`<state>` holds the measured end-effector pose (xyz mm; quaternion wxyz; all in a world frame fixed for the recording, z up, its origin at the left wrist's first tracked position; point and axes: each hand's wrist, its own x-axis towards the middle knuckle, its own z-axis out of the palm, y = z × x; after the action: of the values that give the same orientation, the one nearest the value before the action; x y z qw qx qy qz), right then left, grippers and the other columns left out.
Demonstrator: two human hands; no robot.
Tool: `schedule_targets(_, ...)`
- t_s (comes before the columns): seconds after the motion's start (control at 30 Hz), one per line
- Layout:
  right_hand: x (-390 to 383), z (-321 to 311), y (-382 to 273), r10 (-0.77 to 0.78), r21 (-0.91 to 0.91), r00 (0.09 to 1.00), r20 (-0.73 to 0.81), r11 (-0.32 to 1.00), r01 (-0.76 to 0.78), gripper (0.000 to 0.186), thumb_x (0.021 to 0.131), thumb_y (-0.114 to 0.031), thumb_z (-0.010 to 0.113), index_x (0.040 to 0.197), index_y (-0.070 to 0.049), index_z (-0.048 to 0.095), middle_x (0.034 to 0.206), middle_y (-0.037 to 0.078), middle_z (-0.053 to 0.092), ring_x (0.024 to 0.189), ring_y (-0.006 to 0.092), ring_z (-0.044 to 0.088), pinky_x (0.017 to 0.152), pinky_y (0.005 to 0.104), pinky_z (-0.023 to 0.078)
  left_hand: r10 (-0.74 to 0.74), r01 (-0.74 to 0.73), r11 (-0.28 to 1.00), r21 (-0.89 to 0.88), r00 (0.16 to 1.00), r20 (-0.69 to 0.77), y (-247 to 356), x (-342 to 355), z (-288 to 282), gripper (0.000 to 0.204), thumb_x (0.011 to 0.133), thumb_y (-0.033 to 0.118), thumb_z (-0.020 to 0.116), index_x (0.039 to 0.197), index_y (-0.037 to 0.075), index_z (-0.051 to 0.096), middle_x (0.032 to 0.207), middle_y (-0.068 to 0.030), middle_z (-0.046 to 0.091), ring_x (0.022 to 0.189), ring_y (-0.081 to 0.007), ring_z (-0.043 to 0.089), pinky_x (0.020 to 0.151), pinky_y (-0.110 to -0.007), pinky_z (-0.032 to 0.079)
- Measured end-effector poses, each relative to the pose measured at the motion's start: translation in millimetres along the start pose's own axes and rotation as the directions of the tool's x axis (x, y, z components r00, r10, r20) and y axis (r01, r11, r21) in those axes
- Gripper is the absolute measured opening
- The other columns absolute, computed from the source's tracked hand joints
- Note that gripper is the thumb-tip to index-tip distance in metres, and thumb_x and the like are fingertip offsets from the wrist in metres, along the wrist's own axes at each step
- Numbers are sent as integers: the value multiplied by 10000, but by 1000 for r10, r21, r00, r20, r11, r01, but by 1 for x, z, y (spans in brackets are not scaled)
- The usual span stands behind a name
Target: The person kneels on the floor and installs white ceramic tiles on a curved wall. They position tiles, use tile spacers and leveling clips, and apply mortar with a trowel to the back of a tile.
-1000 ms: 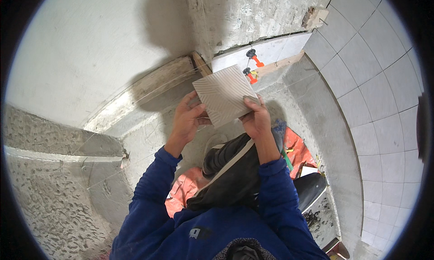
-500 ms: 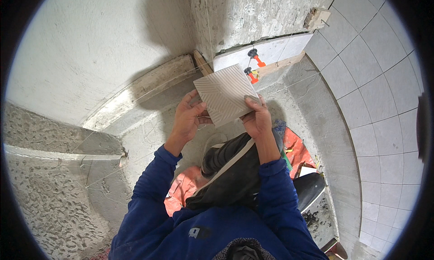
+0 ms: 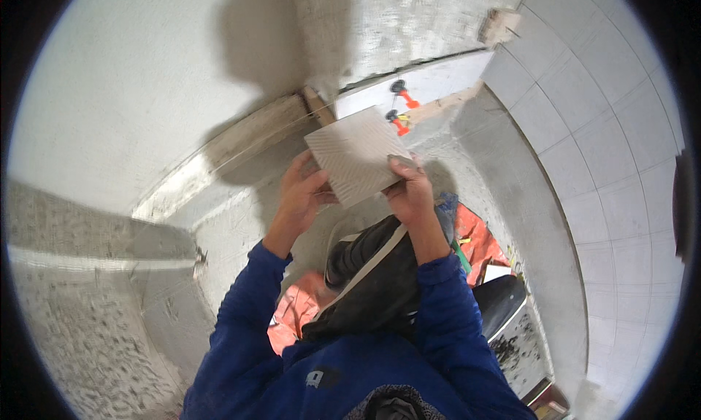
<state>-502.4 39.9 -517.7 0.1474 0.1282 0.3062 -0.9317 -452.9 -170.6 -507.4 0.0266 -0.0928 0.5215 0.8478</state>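
Between my two hands I hold a square tile point(image 3: 358, 157), its upper face covered in combed, grooved ridges. My left hand point(image 3: 299, 189) grips its left edge, thumb near the lower left side and fingers behind. At its lower right edge my right hand point(image 3: 410, 191) pinches it, thumb lying on the ridged face. Beyond the tile, a row of white tiles point(image 3: 445, 75) is set along the foot of the wall. Two orange-handled tile levelers with black round caps, an upper one point(image 3: 406, 95) and a lower one point(image 3: 398, 123), stick out from that row.
A wooden strip point(image 3: 319, 108) leans at the corner beside the white row. A ledge point(image 3: 226, 153) runs along the left wall. Grey tiles point(image 3: 577, 121) cover the right wall. Orange-red bags point(image 3: 478, 241) lie by my legs, and a wood block point(image 3: 499, 26) sits at upper right.
The view has shifted slightly, with some blur. Both hands still hold the tile, which has tilted a little and appears slightly further left.
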Motion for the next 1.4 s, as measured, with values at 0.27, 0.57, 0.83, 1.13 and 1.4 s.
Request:
schedule_targets(0.27,-86,-17,-5,-201,98,980,-12,975,201,379,809,14,673,1151,-104,565,987,16,631,943,145,600,770,330,507,123,-250,774,581,960,250,-10,-35,-4,525,924,99,569,1405,42,365,1347,-136,498,1215,-278,504,1023,-450,407)
schedule_targets(0.57,-268,-67,-54,-761,-552,637,123,481,681,316,825,-88,685,1101,22,579,899,73,674,841,117,609,738,306,492,137,-406,877,258,725,675,-15,-46,146,555,944,242,573,1343,-106,404,1355,-214,468,1231,-301,484,1069,-408,355)
schedule_targets(0.83,-346,-139,-57,-723,-18,376,-580,473,881,325,908,-50,608,1215,26,537,1105,118,653,994,196,630,894,343,500,-438,507,827,245,306,846,-100,-92,267,648,999,511,374,1465,61,351,1422,-188,453,1270,-320,482,1065,-467,390)
schedule_targets(1.13,-390,-182,-58,-843,-755,137,-519,528,388,463,841,-215,677,1187,47,517,1100,206,598,1030,316,579,885,409,449,-574,737,609,293,155,804,-222,-184,278,618,1014,479,301,1488,82,285,1505,-123,366,1379,-302,348,1157,-451,273)
schedule_targets(1.4,-501,-191,-44,-940,-965,-249,-235,196,171,342,803,-100,682,1122,3,615,1044,167,630,914,281,649,796,365,508,-534,232,843,486,248,808,-231,-153,281,725,982,570,331,1507,77,244,1559,-120,258,1422,-312,252,1183,-490,177)
